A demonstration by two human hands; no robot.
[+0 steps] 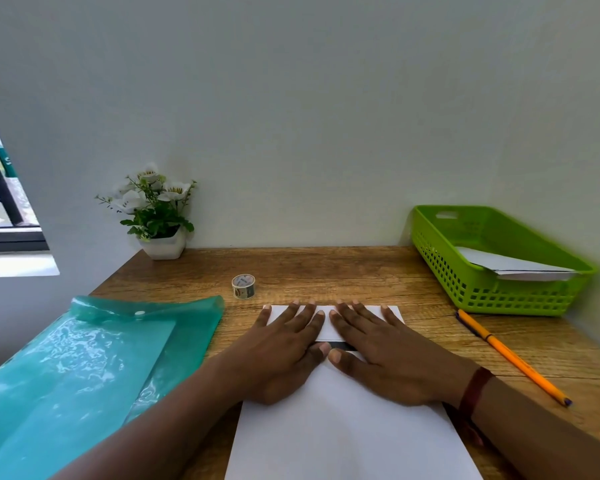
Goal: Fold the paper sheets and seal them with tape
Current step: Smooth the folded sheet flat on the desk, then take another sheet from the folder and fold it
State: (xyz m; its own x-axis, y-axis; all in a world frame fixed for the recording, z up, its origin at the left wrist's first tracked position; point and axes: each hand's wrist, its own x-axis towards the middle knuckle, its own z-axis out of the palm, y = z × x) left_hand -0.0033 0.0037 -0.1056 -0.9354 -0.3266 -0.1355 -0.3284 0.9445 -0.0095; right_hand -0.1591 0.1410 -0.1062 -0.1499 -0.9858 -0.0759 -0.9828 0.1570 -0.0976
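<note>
At far left of the wooden counter [326, 268], a teal plastic folder [84, 368] lies flat with its snap flap open, hanging partly over the near-left edge; likely the source of the sheets, parked clear of the work. Potted white flowers [156, 216] stand in the back corner against the wall, out of play. Tape roll [243, 286] sits on its side just beyond the paper and left of centre, untouched, near enough to reach once folding is done. Left grip [281, 355], a bare hand, lies flat with fingers straight and spread, released, grasping nothing, pressing down on the paper. White sheet [343, 427] lies at centre near the front edge; its far end is turned back toward the person as a narrow flap. A dark strip shows at the flap's near edge between the thumbs: shadow or print, cannot tell. Right grip [388, 355] mirrors the left, flat and released, fingertips at the fold line; both palms weigh the flap, judged to be setting the first crease. Orange pencil [510, 356] lies diagonally to the right, apart from the sheet. Green basket [440, 268] at back right holds folded paper [520, 268], probably finished pieces. Sealing not yet begun on this sheet.
</note>
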